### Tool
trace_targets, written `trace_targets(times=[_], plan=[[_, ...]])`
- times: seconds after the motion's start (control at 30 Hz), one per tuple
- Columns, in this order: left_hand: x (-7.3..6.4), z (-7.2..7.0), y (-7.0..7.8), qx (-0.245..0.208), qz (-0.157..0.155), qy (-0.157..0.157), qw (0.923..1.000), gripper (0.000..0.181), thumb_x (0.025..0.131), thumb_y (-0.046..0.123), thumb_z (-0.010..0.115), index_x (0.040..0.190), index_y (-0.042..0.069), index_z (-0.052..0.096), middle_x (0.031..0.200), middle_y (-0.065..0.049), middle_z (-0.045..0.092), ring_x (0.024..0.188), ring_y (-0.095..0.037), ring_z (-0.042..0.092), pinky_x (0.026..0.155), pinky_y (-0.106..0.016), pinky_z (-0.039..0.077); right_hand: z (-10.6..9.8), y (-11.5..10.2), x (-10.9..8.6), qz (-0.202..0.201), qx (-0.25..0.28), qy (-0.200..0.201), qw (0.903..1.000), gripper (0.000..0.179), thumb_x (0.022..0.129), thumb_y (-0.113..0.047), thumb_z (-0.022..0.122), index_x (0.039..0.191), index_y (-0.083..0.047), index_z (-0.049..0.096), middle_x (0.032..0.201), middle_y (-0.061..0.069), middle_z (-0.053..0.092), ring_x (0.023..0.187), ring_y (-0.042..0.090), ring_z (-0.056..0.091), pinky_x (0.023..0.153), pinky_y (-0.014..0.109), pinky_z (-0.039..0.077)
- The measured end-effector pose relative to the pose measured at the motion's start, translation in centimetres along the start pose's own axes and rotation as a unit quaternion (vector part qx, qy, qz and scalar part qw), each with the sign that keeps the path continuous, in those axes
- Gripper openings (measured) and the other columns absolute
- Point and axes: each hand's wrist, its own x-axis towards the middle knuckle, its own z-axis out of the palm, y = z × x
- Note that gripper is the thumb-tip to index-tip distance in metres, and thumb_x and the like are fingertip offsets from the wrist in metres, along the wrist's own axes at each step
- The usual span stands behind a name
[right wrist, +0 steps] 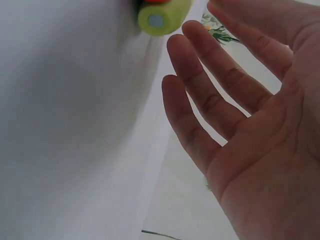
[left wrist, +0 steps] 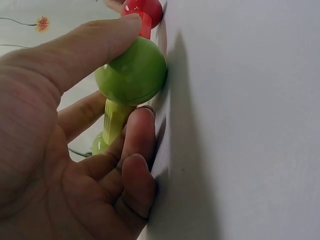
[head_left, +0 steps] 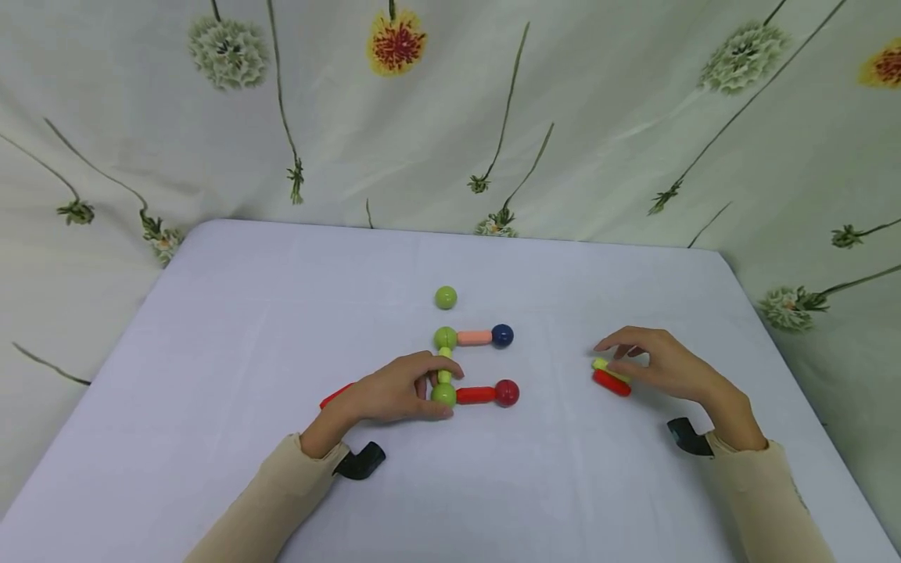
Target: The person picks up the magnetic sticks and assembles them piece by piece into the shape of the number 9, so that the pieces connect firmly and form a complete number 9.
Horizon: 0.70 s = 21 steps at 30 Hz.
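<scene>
My left hand (head_left: pixel 401 389) holds a joined figure of toy balls and sticks, thumb over the near green ball (left wrist: pixel 132 72) and fingers curled about the yellow-green stick (left wrist: pixel 114 120). From the near ball a red stick (head_left: pixel 475 395) runs to a red ball (head_left: pixel 507 392). At the yellow-green stick's far end sits another green ball (head_left: pixel 446 338), joined by a pink stick (head_left: pixel 475 338) to a dark blue ball (head_left: pixel 502 336). My right hand (head_left: pixel 662 363) hovers, fingers loosely spread, over a loose yellow-green stick (right wrist: pixel 167 19) and a red stick (head_left: pixel 611 382) lying side by side.
A lone green ball (head_left: pixel 446 297) lies beyond the figure. Partly hidden behind my left hand is another red piece (head_left: pixel 335 396). A white cloth covers the table (head_left: pixel 281 313), and a flower-printed curtain (head_left: pixel 436 141) hangs behind its far edge.
</scene>
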Motion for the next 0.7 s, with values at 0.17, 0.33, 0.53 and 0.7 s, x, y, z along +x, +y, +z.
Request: trace_targets(times=[0.17, 0.33, 0.53, 0.7], plan=[[-0.02, 0.01, -0.18, -0.006, 0.002, 0.006, 1.0000, 0.049, 0.086, 0.025, 0.080, 0.130, 0.015, 0.061, 0.100, -0.001, 0.056, 0.082, -0.013, 0.055, 0.071, -0.023, 0.048, -0.20, 0.25, -0.31, 0.010, -0.007, -0.004, 0.9999, 0.029, 0.087, -0.009, 0.077, 0.116, -0.011, 0.071, 0.108, -0.002, 0.072, 0.088, 0.008, 0.065, 0.083, 0.033, 0.056], [-0.03, 0.04, -0.39, -0.013, 0.002, 0.005, 0.9999, 0.050, 0.086, 0.025, 0.080, 0.131, 0.016, 0.061, 0.101, -0.002, 0.057, 0.082, -0.014, 0.055, 0.071, -0.024, 0.048, -0.18, 0.37, -0.38, 0.042, -0.009, -0.020, 0.9989, 0.031, 0.088, -0.009, 0.076, 0.118, -0.009, 0.070, 0.112, 0.002, 0.072, 0.090, 0.014, 0.067, 0.085, 0.035, 0.056], [-0.04, -0.04, -0.47, -0.010, 0.007, 0.005, 0.9999, 0.051, 0.087, 0.024, 0.078, 0.134, 0.015, 0.059, 0.102, -0.002, 0.056, 0.082, -0.013, 0.056, 0.073, -0.024, 0.049, 0.15, 0.45, -0.33, 0.060, -0.014, -0.025, 0.9978, 0.031, 0.088, -0.005, 0.074, 0.119, -0.007, 0.070, 0.111, 0.003, 0.072, 0.091, 0.016, 0.067, 0.086, 0.037, 0.056], [0.02, -0.17, -0.49, -0.004, 0.010, 0.012, 0.9999, 0.051, 0.087, 0.023, 0.078, 0.133, 0.015, 0.059, 0.103, -0.002, 0.055, 0.081, -0.012, 0.057, 0.075, -0.024, 0.049, 0.40, 0.40, -0.15, 0.072, -0.021, -0.029, 0.9968, 0.031, 0.089, -0.006, 0.074, 0.119, -0.009, 0.070, 0.110, 0.002, 0.071, 0.090, 0.016, 0.065, 0.084, 0.037, 0.056]])
